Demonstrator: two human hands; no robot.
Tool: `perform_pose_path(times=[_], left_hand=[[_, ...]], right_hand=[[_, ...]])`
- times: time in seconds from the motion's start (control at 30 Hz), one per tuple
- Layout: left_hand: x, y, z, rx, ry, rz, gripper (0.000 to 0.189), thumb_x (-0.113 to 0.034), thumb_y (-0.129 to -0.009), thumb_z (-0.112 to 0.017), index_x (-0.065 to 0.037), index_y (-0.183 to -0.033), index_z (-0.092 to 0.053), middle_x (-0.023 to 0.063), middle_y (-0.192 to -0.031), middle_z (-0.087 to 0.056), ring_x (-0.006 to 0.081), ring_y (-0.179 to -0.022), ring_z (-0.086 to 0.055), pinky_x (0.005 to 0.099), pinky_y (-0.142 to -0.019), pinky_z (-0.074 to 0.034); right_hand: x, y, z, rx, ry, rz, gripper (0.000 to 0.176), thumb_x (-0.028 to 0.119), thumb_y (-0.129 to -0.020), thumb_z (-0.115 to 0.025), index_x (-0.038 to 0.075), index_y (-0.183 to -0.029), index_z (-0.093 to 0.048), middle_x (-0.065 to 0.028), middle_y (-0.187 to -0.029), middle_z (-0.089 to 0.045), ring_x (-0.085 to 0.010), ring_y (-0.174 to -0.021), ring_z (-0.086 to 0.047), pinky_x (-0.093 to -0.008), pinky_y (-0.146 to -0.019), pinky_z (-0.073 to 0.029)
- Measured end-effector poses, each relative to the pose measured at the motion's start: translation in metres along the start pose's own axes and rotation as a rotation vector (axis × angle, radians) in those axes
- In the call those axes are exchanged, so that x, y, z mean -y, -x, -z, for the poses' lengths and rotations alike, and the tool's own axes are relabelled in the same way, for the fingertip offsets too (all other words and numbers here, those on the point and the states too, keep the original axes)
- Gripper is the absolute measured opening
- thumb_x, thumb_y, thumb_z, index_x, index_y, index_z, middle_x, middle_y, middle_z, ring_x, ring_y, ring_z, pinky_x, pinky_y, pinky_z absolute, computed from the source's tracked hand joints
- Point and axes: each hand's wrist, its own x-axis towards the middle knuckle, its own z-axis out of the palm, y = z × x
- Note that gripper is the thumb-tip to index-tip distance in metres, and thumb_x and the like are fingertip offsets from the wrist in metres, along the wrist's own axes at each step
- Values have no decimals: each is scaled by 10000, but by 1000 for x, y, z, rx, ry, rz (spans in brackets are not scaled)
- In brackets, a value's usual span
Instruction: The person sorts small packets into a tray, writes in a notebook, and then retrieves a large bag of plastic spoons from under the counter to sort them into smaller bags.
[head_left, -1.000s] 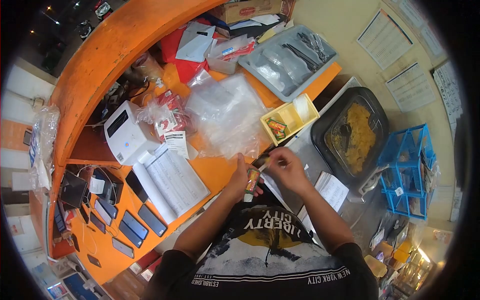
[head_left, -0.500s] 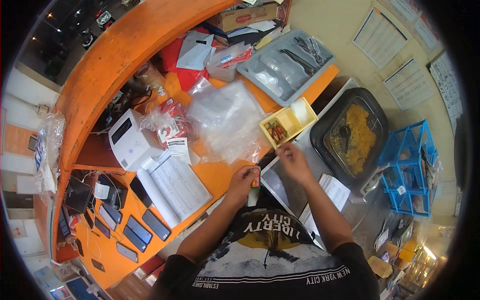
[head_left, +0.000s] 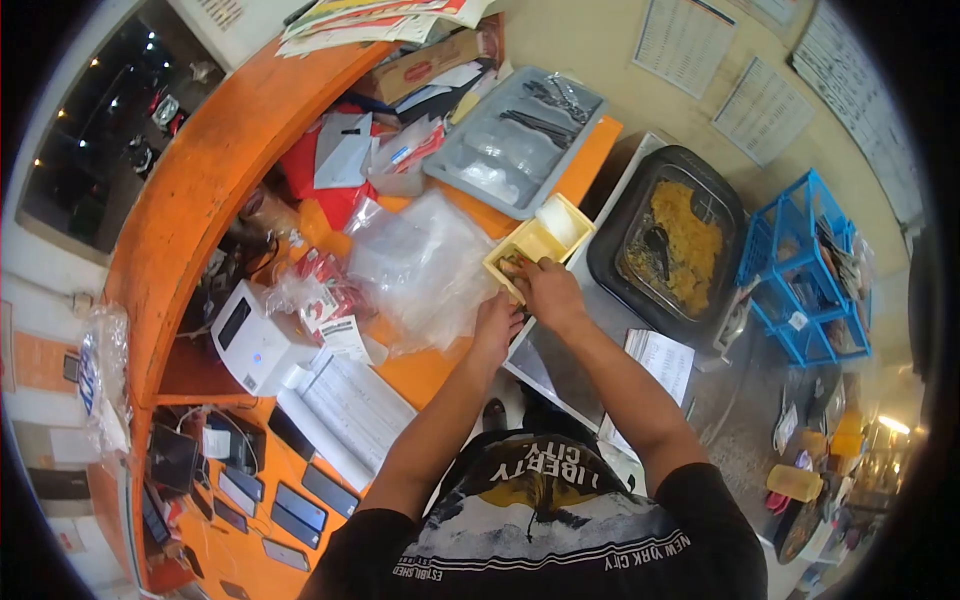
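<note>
A cream wall (head_left: 590, 45) is backing the room, with printed sheets (head_left: 685, 45) hanging flat on it. A thick, scuffed orange ledge (head_left: 170, 250) is curving around a smooth orange counter (head_left: 435, 368), and a dull grey worktop (head_left: 735, 430) is standing beside that. A glossy black pan (head_left: 606, 243), rectangular with rounded corners, is holding grainy yellow food (head_left: 690, 220) and a dark spoon (head_left: 656, 248). Near it, a lattice-sided blue plastic rack (head_left: 783, 262) is standing. A compartmented grey plastic tray (head_left: 548, 175) is holding black and clear cutlery. Crumpled, see-through plastic bags (head_left: 420, 265) are spreading over the counter, while a ruled paper notebook (head_left: 350, 405) is lying open and flat phones (head_left: 298, 515) are lying beyond it. A pale yellow box (head_left: 537, 243), oblong and open-topped, is sitting at the counter's edge just beside the pan; something white (head_left: 558, 220) is filling its far end. The right hand (head_left: 550, 288) is resting over the near end, fingers bent close together with their tips inside; whether they are gripping anything I cannot tell. The left hand (head_left: 494, 322) is resting just beside that end, fingers curling; its grip is hidden too. Small packets (head_left: 510, 266) are lying in the near compartment, partly covered by the right fingers.
</note>
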Motion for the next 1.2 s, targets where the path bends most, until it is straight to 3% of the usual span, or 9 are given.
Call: perform_pose_path(times=[0.2, 0.33, 0.5, 0.67, 0.8, 0.9, 0.97, 1.03, 1.2], left_hand=[[-21, -25, -26, -19, -192, -21, 360, -356, -1024, -564, -4, -1081, -608, 106, -992, -664, 201, -838, -670, 352, -778, -589], [-24, -37, -54, -7, -15, -3, 290, -229, -1026, -568, 41, -1131, -578, 138, -1059, -655, 248, -910, -690, 381, -812, -615], [-4, -104, -87, 49, 88, -66, 322, -220, -1023, -572, 45, -1201, -536, 166, -1085, -642, 271, -948, -685, 384, -817, -616], [-2, -166, -83, 242, 9, 16, 353, -316, -1003, -591, -10, -1175, -552, 141, -1034, -635, 253, -881, -675, 368, -778, -615], [-4, -123, -72, 160, -378, -197, 388, -317, -987, -603, 19, -1176, -560, 131, -1002, -631, 226, -860, -662, 323, -722, -584], [22, -27, -65, 66, -875, -766, 397, -283, -966, -648, 55, -1163, -585, 160, -1044, -644, 210, -858, -645, 336, -728, -540], [61, 13, -41, 186, -968, -906, 379, -255, -940, -668, 35, -1169, -585, 198, -1086, -630, 270, -930, -640, 375, -815, -521], [95, 58, -38, 226, -1151, -848, 377, -222, -905, -681, 7, -1191, -594, 233, -1185, -571, 356, -1077, -590, 415, -913, -487], [148, 107, -76, 356, -1337, -1024, 505, -308, -880, -699, -72, -1309, -576, 229, -1411, -424, 424, -1276, -431, 523, -1052, -355]], right_hand=[[-29, 99, 13, 6, -169, -75, 250, 222, -914, -651, 25, -1065, -677, -197, -979, -661, -398, -943, -633, -455, -859, -508], [-37, 195, 58, 64, -277, -300, 215, 210, -912, -653, 50, -1048, -703, -187, -978, -685, -372, -974, -640, -448, -856, -517], [-91, 313, 58, -301, -147, -586, 160, 132, -924, -668, -15, -976, -703, -179, -854, -690, -267, -743, -670, -365, -713, -519], [-205, 395, 60, -477, 128, -959, 315, 270, -908, -687, -30, -1002, -682, -184, -850, -717, -300, -793, -706, -393, -711, -539], [-233, 383, 80, -341, -6, -1051, 423, 309, -815, -787, 3, -1081, -668, -183, -904, -724, -309, -838, -717, -424, -735, -549], [-264, 371, 71, -198, 58, -909, 483, 222, -763, -829, 12, -1148, -625, -170, -898, -722, -293, -812, -717, -407, -719, -553], [-277, 365, 67, -123, 40, -884, 517, 164, -748, -831, 17, -1179, -586, -156, -874, -710, -277, -795, -712, -389, -705, -555], [-265, 353, 82, -82, -71, -950, 533, 99, -744, -817, 26, -1199, -548, -135, -835, -690, -259, -775, -700, -374, -689, -554], [-260, 363, 104, -288, -745, -1003, 376, 52, -847, -684, 60, -1193, -535, -64, -830, -632, -200, -762, -631, -320, -661, -533]])
